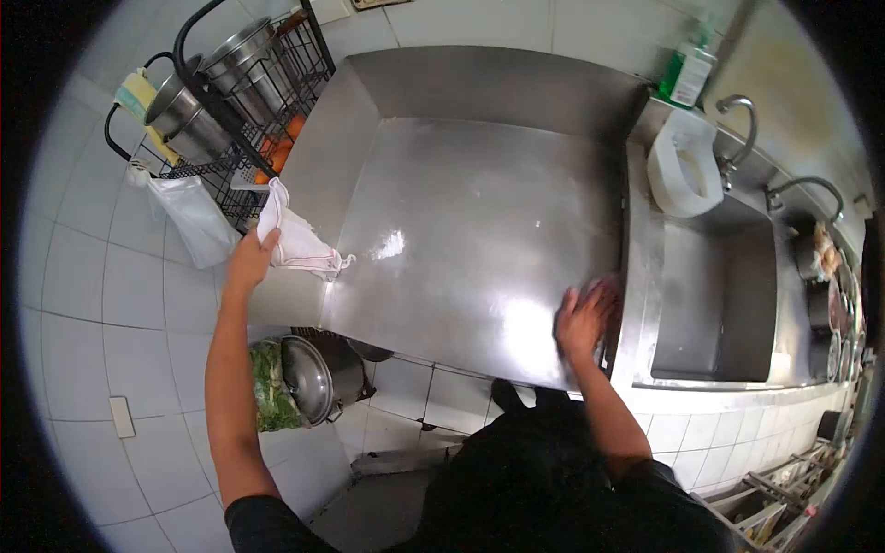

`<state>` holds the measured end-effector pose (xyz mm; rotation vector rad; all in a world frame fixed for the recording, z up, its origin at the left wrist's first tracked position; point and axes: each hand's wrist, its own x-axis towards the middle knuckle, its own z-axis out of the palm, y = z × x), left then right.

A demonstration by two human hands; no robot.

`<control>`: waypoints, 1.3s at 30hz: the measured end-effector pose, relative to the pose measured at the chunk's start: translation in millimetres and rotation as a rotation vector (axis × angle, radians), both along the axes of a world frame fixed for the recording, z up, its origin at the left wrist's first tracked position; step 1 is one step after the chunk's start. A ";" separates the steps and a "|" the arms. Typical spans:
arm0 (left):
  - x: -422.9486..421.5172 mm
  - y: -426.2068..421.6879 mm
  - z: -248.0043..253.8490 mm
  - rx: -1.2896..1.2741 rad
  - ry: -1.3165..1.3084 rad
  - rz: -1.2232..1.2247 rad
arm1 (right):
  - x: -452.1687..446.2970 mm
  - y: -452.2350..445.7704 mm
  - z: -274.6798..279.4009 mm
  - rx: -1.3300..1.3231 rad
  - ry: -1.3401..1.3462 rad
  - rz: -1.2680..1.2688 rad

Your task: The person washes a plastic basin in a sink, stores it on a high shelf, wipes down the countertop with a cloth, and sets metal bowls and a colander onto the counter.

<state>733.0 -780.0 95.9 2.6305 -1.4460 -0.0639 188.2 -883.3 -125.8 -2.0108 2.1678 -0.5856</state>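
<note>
the steel tabletop [461, 212] rises into a left wall [323, 175] and a back wall [489, 88]; a sink [714, 304] borders its right. a wide stretch of steel lies between the hands. at the left wall, the left hand [252, 256] grips a white cloth [297, 241]. near the right edge, the right hand [581, 321] is blurred; its grip i cannot tell.

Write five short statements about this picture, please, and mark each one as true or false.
1. The left hand holds a white cloth. True.
2. The right hand is inside the sink. False: it is at the metal counter, left of the sink.
3. Metal pots stand in a black rack. True.
4. The green bottle lies on its side. False: it stands upright.
5. Leafy greens are below the counter's level. True.
</note>
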 end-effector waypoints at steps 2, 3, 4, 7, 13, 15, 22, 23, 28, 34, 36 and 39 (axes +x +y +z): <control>-8.2 -6.8 -2.5 -0.072 0.037 0.015 | 7.8 -57.3 0.8 -0.122 -0.022 0.013; -15.1 -4.8 -1.1 -0.097 0.051 0.040 | 12.3 -89.4 1.1 -0.177 -0.060 0.050; -20.7 -10.5 1.1 -0.051 -0.020 0.118 | 15.9 -122.1 -8.8 -0.253 -0.039 0.072; -9.2 -6.4 -4.9 -0.131 0.135 0.084 | 47.1 -216.4 -28.6 -0.172 0.114 0.231; 5.8 -2.4 -14.2 -0.105 0.067 0.084 | 216.4 -223.4 -36.1 -0.316 0.097 0.831; 12.1 -3.8 -14.8 -0.077 0.057 0.083 | 272.5 -211.5 -39.9 -0.380 -0.021 1.033; 13.0 -2.7 -10.3 -0.039 0.044 0.045 | 369.7 -50.0 -22.1 -0.044 -0.147 1.511; 10.0 -4.7 -2.5 -0.038 0.067 0.026 | 366.7 -13.0 -35.8 -0.039 -0.175 1.547; 13.6 -1.0 -13.3 -0.114 0.073 0.092 | 349.1 172.1 -41.2 0.386 -0.587 2.077; 15.5 0.7 -25.4 -0.134 -0.015 0.040 | 327.8 229.1 -13.4 0.578 -0.780 1.845; 7.1 -1.2 -15.3 -0.070 -0.004 0.105 | 326.6 209.1 -8.5 0.544 -0.806 1.626; 3.3 -0.3 -9.9 -0.063 -0.032 0.132 | 295.4 117.6 14.5 0.382 -0.842 1.472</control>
